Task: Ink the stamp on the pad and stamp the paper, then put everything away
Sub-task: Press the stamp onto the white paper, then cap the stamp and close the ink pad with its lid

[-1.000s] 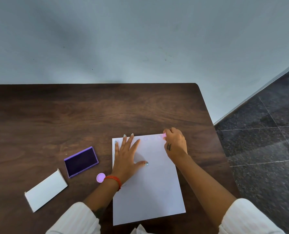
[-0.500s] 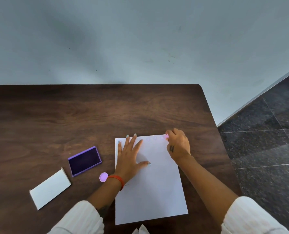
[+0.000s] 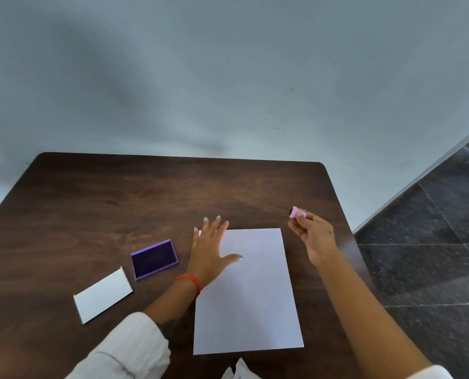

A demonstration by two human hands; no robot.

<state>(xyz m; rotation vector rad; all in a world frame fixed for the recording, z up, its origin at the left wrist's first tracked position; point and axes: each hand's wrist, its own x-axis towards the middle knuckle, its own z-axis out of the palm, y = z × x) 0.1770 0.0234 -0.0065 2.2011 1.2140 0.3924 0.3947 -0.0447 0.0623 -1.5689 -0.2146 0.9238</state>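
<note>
A white sheet of paper (image 3: 252, 291) lies on the dark wooden table (image 3: 118, 203). My left hand (image 3: 210, 250) rests flat on the paper's upper left corner, fingers spread. My right hand (image 3: 314, 236) is lifted off the paper, beyond its upper right corner, pinching a small pink round stamp (image 3: 297, 213) whose dark face points up and to the left. A purple ink pad (image 3: 154, 259) sits uncovered on the table, to the left of my left hand. No stamped marks are readable on the paper.
A white rectangular lid or box (image 3: 103, 299) lies at the left near the front edge. The table's right edge (image 3: 345, 222) drops to a dark tiled floor (image 3: 433, 255). A grey wall stands behind the table.
My right hand has lifted the stamp off the paper's top right corner and moved it up and to the right. The left hand stays flat. The small pink cap near my wrist is hidden now.
</note>
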